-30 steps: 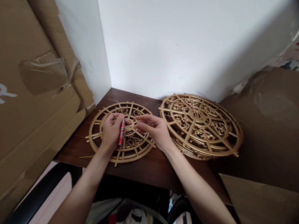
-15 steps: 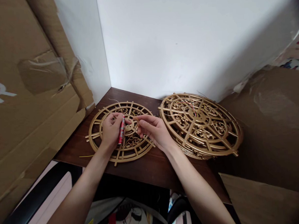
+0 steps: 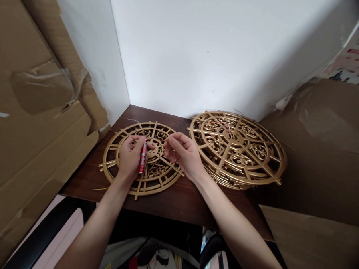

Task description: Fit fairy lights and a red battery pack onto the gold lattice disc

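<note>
My left hand [image 3: 130, 155] is closed around red batteries [image 3: 142, 157], which look like two joined end to end in a slim stick. It is over a round gold openwork frame [image 3: 156, 190] lying flat on the dark wooden table [image 3: 185, 200]. My right hand [image 3: 183, 152] is held above the frame's right side, thumb and fingertips pinched together. Whatever sits in that pinch is too small to make out. Scrollwork and a ring-shaped hub fill the frame's middle, partly hidden by my left hand. A thin yellow wire [image 3: 99, 189] sticks out at its left.
At the right stands a stack of similar gold frames [image 3: 237, 147], with thin red and white wires [image 3: 230, 130] on top. Cardboard boxes [image 3: 41, 129] flank the table on both sides. A white panel [image 3: 211, 56] rises behind it.
My right hand's fingertips have drawn closer together, and the small tan piece seen at them before no longer shows. My left hand still holds the batteries. The view has shifted slightly.
</note>
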`<state>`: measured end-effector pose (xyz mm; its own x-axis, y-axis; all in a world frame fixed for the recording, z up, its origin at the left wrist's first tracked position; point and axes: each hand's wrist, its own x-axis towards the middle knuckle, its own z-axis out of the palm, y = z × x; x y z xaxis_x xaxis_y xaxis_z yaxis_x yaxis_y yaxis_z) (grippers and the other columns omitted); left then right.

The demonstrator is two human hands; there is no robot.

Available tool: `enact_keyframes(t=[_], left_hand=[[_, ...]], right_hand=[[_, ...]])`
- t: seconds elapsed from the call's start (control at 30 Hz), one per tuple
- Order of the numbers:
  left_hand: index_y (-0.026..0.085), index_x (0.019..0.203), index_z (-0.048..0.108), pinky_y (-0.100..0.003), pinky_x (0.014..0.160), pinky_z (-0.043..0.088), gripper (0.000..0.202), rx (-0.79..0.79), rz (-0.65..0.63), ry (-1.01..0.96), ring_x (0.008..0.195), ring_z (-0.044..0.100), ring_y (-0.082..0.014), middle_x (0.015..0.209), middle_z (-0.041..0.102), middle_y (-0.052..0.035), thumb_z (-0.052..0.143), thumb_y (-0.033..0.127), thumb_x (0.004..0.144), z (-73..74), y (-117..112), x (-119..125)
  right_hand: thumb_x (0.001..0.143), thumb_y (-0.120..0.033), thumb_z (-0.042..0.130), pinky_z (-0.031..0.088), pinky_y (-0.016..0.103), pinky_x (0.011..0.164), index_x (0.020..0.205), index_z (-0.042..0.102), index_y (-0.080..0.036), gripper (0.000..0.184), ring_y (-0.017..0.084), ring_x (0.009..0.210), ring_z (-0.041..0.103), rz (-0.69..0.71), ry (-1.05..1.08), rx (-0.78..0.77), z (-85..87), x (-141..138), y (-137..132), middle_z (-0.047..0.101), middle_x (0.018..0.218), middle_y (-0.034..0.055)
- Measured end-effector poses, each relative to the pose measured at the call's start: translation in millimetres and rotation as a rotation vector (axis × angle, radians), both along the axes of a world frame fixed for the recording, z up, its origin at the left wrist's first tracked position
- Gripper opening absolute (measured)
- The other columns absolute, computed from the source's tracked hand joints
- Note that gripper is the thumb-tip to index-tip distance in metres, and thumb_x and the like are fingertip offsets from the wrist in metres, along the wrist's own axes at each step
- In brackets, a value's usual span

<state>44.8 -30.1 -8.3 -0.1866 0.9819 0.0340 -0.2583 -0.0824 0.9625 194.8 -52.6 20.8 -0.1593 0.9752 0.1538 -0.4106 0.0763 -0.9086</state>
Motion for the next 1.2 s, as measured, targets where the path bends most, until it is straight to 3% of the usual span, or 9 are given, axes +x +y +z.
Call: enact_keyframes(t=[0.37,0.53,0.6,0.93,1.2], left_hand=[[0.016,0.082,0.054,-0.015,0.037,0.034,0.019,0.005,0.010,0.021,0.038,0.044,-0.0061,0.057,0.066,0.0003,0.064,0.031,0.076,-0.1,0.7,0.2],[0.016,0.080,0.055,-0.016,0.039,0.035,0.019,0.015,0.036,0.042,0.040,0.046,-0.0067,0.058,0.066,0.0001,0.064,0.032,0.075,-0.6,1.1,0.1],[0.016,0.081,0.054,-0.016,0.038,0.034,0.021,0.010,0.031,0.037,0.039,0.045,-0.0065,0.059,0.067,-0.0004,0.065,0.033,0.074,-0.7,1.0,0.1],[0.016,0.082,0.054,-0.016,0.039,0.036,0.022,-0.004,0.015,0.022,0.040,0.046,-0.0072,0.058,0.067,-0.0001,0.065,0.033,0.074,1.8,-0.3,0.4],[0.016,0.081,0.054,-0.015,0.040,0.037,0.020,0.001,0.023,0.044,0.041,0.047,-0.0072,0.056,0.066,-0.0002,0.065,0.031,0.075,0.5,0.4,-0.3]], right_hand=[[0.078,-0.041,0.071,0.023,0.016,0.034,0.081,0.060,-0.019,0.025,0.004,0.041,0.041,-0.024,-0.131,0.042,0.3,0.4,-5.3,0.054,0.059,-0.0063],[0.073,-0.039,0.075,0.029,0.019,0.045,0.077,0.065,-0.016,0.026,0.005,0.049,0.041,0.250,-0.445,0.112,-3.4,-1.8,-10.0,0.053,0.059,-0.0049],[0.075,-0.037,0.074,0.028,0.019,0.047,0.076,0.067,-0.015,0.023,0.005,0.050,0.040,0.297,-0.536,0.131,-6.2,-3.6,-11.7,0.051,0.058,-0.0051],[0.081,-0.031,0.066,0.033,0.018,0.049,0.075,0.063,-0.015,0.018,0.005,0.050,0.043,0.287,-0.650,0.221,-22.5,-12.3,-9.2,0.054,0.058,-0.0053],[0.082,-0.027,0.062,0.035,0.016,0.050,0.073,0.060,-0.016,0.015,0.005,0.049,0.044,0.237,-0.775,0.461,-25.5,-15.5,-13.3,0.052,0.056,-0.0062]])
